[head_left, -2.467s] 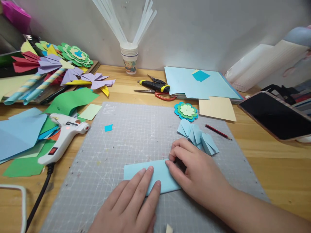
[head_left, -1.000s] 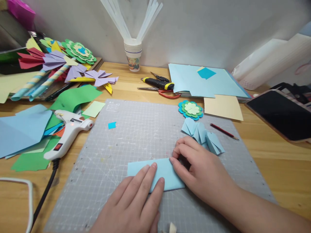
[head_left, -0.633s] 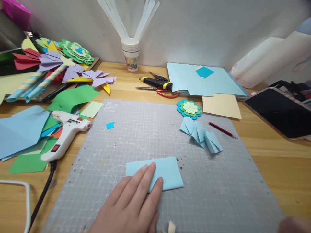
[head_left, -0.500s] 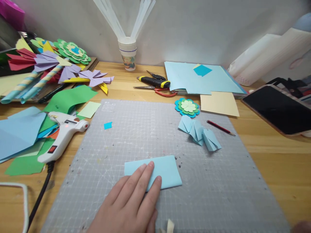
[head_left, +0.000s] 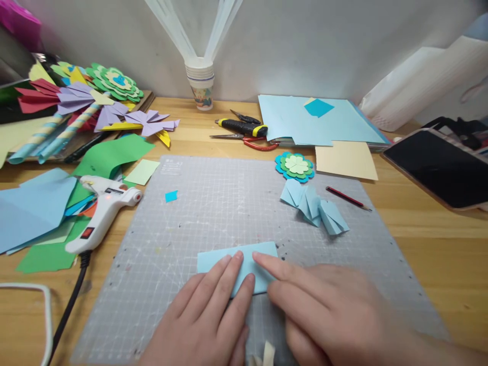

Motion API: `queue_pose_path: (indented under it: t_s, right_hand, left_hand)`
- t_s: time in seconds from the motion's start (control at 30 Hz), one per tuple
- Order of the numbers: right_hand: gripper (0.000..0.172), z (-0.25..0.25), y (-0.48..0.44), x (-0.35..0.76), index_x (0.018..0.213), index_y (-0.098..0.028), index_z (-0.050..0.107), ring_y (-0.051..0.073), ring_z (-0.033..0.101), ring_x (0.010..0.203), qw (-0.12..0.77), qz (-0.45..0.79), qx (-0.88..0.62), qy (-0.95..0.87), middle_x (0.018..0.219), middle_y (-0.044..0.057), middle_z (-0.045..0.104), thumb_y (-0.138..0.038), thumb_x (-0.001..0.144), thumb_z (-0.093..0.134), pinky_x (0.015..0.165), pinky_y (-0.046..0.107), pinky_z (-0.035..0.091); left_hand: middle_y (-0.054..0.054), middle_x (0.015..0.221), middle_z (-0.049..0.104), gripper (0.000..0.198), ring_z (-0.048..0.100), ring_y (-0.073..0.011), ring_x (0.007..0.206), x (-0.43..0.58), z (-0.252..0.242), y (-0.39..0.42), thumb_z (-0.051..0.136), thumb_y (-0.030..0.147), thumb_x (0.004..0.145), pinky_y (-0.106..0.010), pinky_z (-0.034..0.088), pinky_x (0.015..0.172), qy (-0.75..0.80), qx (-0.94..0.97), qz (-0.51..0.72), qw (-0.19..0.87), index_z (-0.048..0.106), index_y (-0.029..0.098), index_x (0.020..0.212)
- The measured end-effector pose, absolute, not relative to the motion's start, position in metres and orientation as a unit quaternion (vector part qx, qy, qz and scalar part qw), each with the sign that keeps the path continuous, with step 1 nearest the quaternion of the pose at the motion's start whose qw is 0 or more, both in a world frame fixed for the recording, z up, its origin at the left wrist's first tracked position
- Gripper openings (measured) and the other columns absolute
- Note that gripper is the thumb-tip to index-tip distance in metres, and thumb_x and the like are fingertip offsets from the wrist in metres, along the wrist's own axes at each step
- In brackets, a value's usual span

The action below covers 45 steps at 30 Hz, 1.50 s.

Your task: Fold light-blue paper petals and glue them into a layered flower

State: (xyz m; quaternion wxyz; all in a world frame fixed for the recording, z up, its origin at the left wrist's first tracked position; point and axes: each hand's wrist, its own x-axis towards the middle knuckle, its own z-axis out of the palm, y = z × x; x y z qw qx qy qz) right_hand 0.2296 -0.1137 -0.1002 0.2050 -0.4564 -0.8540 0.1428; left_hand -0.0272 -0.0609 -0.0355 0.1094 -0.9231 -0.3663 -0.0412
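Note:
A folded light blue paper strip (head_left: 244, 256) lies on the grey cutting mat (head_left: 213, 203) near its front edge. My left hand (head_left: 208, 315) lies flat on the strip's left half with fingers stretched out. My right hand (head_left: 328, 312) rests on the strip's right end, its index finger extended across the paper; the hand is slightly blurred. Three folded light blue paper pieces (head_left: 314, 206) sit together on the mat to the right.
A white glue gun (head_left: 101, 211) with black cord lies at the mat's left among coloured paper sheets (head_left: 36, 206). Scissors and a utility knife (head_left: 244, 133), a paper cup (head_left: 200, 89), a layered paper flower (head_left: 294, 166), a pencil (head_left: 347, 198) and a tablet (head_left: 438, 170) lie behind and to the right.
My right hand left the strip and went out of view to the lower right, then came back and now presses on the strip's right end. The left hand stayed put.

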Motion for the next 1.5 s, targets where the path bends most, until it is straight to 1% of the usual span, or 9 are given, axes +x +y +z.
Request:
queue_pose_path:
  t_s: [0.13, 0.2, 0.5, 0.63, 0.77, 1.17, 1.33, 1.43, 1.5]
  right_hand:
    - [0.032, -0.017, -0.032, 0.189, 0.098, -0.014, 0.066, 0.02, 0.07, 0.062, 0.116, 0.105, -0.408, -0.9, 0.124, 0.014, 0.065, -0.011, 0.078, 0.04, 0.049, 0.034, 0.056]
    - [0.032, -0.001, -0.026, 0.184, 0.095, -0.013, 0.066, 0.02, 0.07, 0.058, 0.098, 0.09, -0.411, -0.902, 0.124, 0.014, 0.064, -0.011, 0.075, 0.041, 0.047, 0.033, 0.055]
    - [0.029, -0.007, -0.035, 0.186, 0.088, -0.015, 0.065, 0.017, 0.068, 0.053, 0.125, 0.057, -0.388, -0.911, 0.119, 0.013, 0.067, -0.01, 0.075, 0.04, 0.043, 0.029, 0.051]
    - [0.025, -0.007, -0.041, 0.182, 0.07, -0.023, 0.06, 0.014, 0.061, 0.042, 0.164, 0.009, -0.332, -0.929, 0.107, 0.004, 0.074, -0.01, 0.08, 0.041, 0.035, 0.031, 0.042]
    - [0.023, -0.01, -0.045, 0.179, 0.071, -0.026, 0.06, 0.013, 0.062, 0.044, 0.155, -0.009, -0.324, -0.933, 0.106, -0.002, 0.074, -0.015, 0.083, 0.045, 0.036, 0.031, 0.042]
    - [0.022, -0.011, -0.051, 0.179, 0.059, -0.023, 0.055, 0.014, 0.05, 0.025, 0.119, -0.05, -0.277, -0.952, 0.103, 0.003, 0.075, -0.01, 0.075, 0.046, 0.024, 0.034, 0.028]
    - [0.018, -0.006, -0.063, 0.195, 0.067, -0.019, 0.063, 0.019, 0.057, 0.032, 0.076, -0.02, -0.354, -0.932, 0.084, 0.012, 0.077, -0.008, 0.068, 0.048, 0.029, 0.034, 0.031]
    - [0.019, 0.0, -0.065, 0.194, 0.067, -0.017, 0.066, 0.021, 0.057, 0.031, 0.072, -0.005, -0.393, -0.917, 0.054, 0.008, 0.07, -0.008, 0.06, 0.051, 0.031, 0.034, 0.03]
    - [0.018, 0.005, -0.066, 0.191, 0.069, -0.016, 0.068, 0.021, 0.058, 0.033, 0.064, 0.005, -0.407, -0.911, 0.048, 0.007, 0.066, -0.011, 0.059, 0.053, 0.033, 0.033, 0.029]
  left_hand:
    - [-0.008, 0.14, 0.053, 0.047, 0.052, -0.021, 0.124, -0.026, -0.035, -0.061, 0.048, 0.027, 0.085, -0.035, 0.046, 0.088, -0.372, -0.921, -0.043, 0.111, 0.051, 0.02, 0.132]
    - [-0.008, 0.139, 0.053, 0.047, 0.052, -0.0213, 0.124, -0.026, -0.035, -0.061, 0.048, 0.027, 0.085, -0.035, 0.046, 0.089, -0.373, -0.92, -0.047, 0.112, 0.051, 0.02, 0.132]
    - [-0.008, 0.135, 0.058, 0.046, 0.056, -0.0215, 0.12, -0.025, -0.035, -0.059, 0.048, 0.027, 0.084, -0.034, 0.049, 0.086, -0.371, -0.921, -0.073, 0.097, 0.053, 0.016, 0.129]
    - [-0.011, 0.136, 0.056, 0.044, 0.054, -0.02, 0.123, -0.024, -0.034, -0.06, 0.049, 0.019, 0.082, -0.033, 0.05, 0.089, -0.397, -0.909, -0.113, 0.056, 0.05, 0.01, 0.125]
    - [-0.013, 0.132, 0.059, 0.041, 0.054, -0.0198, 0.122, -0.024, -0.032, -0.062, 0.047, 0.015, 0.081, -0.033, 0.051, 0.09, -0.41, -0.898, -0.155, 0.042, 0.048, 0.009, 0.121]
    - [-0.014, 0.132, 0.059, 0.048, 0.056, -0.022, 0.119, -0.02, -0.027, -0.063, 0.049, 0.018, 0.079, -0.035, 0.053, 0.089, -0.42, -0.896, -0.144, 0.026, 0.047, 0.005, 0.125]
    - [-0.01, 0.136, 0.057, 0.036, 0.059, -0.0255, 0.116, -0.016, -0.018, -0.063, 0.053, 0.021, 0.082, -0.04, 0.054, 0.085, -0.432, -0.894, -0.116, -0.013, 0.058, 0.022, 0.117]
    - [-0.01, 0.137, 0.055, 0.038, 0.059, -0.0276, 0.117, -0.015, -0.016, -0.064, 0.055, 0.025, 0.084, -0.043, 0.053, 0.083, -0.426, -0.899, -0.101, -0.013, 0.058, 0.032, 0.121]
    - [-0.011, 0.139, 0.053, 0.039, 0.055, -0.0276, 0.121, -0.015, -0.017, -0.067, 0.056, 0.027, 0.085, -0.043, 0.05, 0.088, -0.429, -0.898, -0.094, -0.006, 0.058, 0.033, 0.123]
